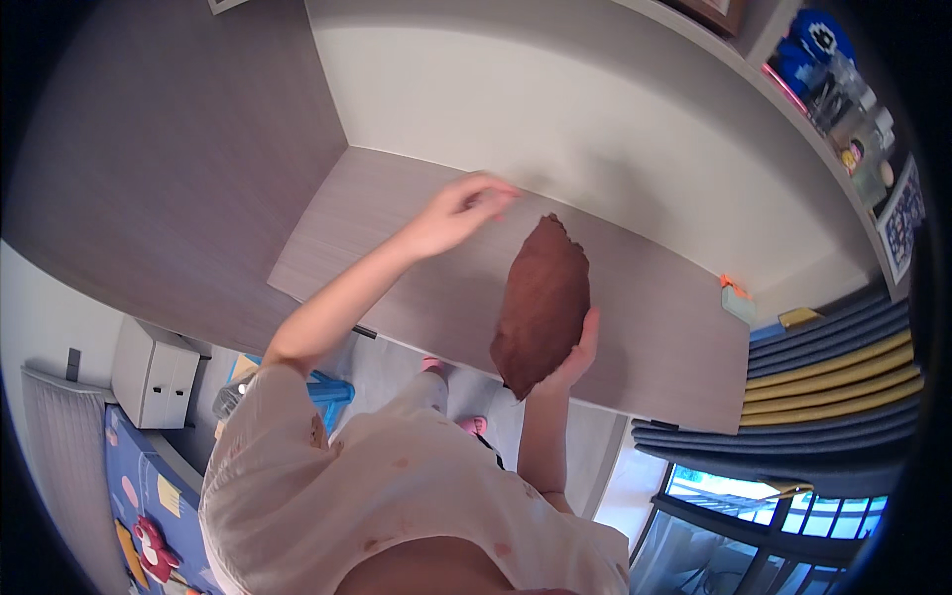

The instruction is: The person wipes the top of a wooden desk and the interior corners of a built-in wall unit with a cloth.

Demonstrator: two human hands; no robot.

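Note:
A brown, soft-looking cloth piece [542,302], pointed at both ends and with a ruffled edge at its upper right, is held up over the desk top. My right hand [578,357] grips it at its lower right side, the thumb showing along the edge and the other fingers hidden behind it. To the upper left of the cloth, my left hand [468,210] hangs above the desk, apart from it. Its fingers are half bent and slightly blurred, with nothing visible in them.
The desk top [397,198] runs along a pale wall. At its right end is a small green-and-orange object [735,296], near blue and yellow curtains [833,382]. A shelf [833,164] with small items curves overhead at right. A blue stool [332,392] stands below left.

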